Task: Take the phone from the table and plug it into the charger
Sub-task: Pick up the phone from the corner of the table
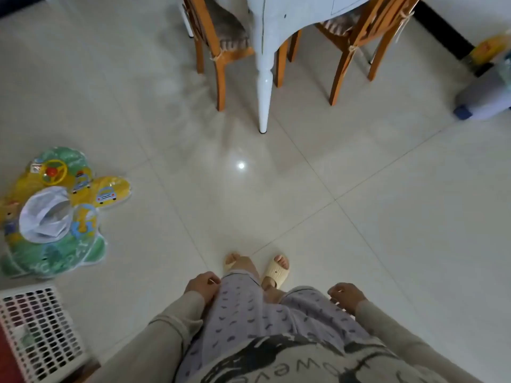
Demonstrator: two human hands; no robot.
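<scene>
I am looking down at a tiled floor. The white table stands ahead at the top of the view; only its underside edge and one turned leg show. Its top is out of view, and no phone or charger is visible. My left hand hangs by my left thigh with its fingers loosely curled and nothing in it. My right hand hangs by my right side, fingers loosely curled, also holding nothing. Both hands are well short of the table.
Two wooden chairs are tucked in on either side of the table leg. An inflatable baby swim ring lies on the floor at left, a white plastic basket at bottom left. Bottles and bags sit by the right wall.
</scene>
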